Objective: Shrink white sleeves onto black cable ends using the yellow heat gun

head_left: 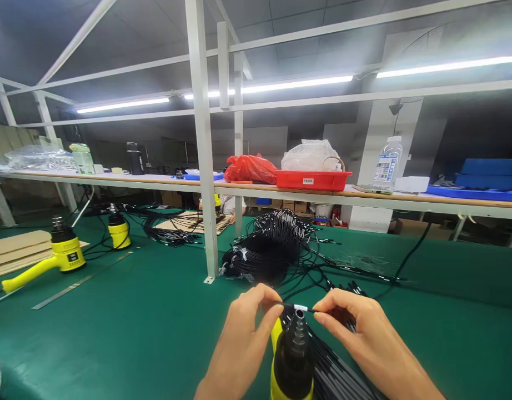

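Observation:
Both my hands pinch one thin black cable (290, 306) that carries a short white sleeve (300, 308). My left hand (243, 339) grips it on the left, my right hand (358, 328) on the right. The sleeve hangs just above the black nozzle of a yellow heat gun (293, 355) that stands upright between my wrists. Under my right hand lies a bundle of black cables (335, 372). A large coil of black cables (268, 250) sits further back on the green table (135, 333).
Two more yellow heat guns (64, 253) (118, 230) stand at the left, near cardboard sheets (18, 250). A white post (206, 166) rises from the table. The shelf behind holds a red tray (312, 179), a red bag (250, 168), a water bottle (387, 164) and blue trays (485, 178).

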Tool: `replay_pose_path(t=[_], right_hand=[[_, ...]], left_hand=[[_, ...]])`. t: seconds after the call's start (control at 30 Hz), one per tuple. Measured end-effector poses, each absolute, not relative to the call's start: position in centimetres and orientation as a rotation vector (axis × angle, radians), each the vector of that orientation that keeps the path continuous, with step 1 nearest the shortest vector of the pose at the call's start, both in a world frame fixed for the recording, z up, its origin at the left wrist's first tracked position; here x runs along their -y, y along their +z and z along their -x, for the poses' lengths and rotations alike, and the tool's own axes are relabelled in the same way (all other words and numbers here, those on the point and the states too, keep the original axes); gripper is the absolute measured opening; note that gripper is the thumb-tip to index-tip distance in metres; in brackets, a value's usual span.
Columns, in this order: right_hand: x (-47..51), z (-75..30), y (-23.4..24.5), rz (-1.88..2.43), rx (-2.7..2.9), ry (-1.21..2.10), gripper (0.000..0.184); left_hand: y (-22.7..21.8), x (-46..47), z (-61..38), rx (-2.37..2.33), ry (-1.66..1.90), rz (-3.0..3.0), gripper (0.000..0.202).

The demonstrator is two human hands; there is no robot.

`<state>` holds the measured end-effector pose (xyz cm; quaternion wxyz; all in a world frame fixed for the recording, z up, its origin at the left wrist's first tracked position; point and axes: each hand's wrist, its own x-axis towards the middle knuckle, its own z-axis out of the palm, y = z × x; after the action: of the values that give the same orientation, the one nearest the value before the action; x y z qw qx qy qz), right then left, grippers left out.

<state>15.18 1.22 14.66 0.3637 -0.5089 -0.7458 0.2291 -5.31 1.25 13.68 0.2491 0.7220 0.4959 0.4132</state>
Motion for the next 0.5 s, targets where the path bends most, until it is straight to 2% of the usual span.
replay_pose_path(t=[0.13,0.23,0.5], right_hand=[[-0.79,-15.26,14.79,1.327,2.008,0.536,0.033],[-0.6,-15.15,14.87,1.339,2.04,0.517,0.037],[-0.84,-14.91,14.77,1.336,1.943,0.54,0.023]], left_hand=[[13.3,-1.33,5.46,-1.438,1.092,-2.069,0.043],[13.22,-1.42,5.44,-1.483,1.091,-2.097,0.049],[13.88,-1.09,5.43,-1.351,1.154,-1.958,0.012]])
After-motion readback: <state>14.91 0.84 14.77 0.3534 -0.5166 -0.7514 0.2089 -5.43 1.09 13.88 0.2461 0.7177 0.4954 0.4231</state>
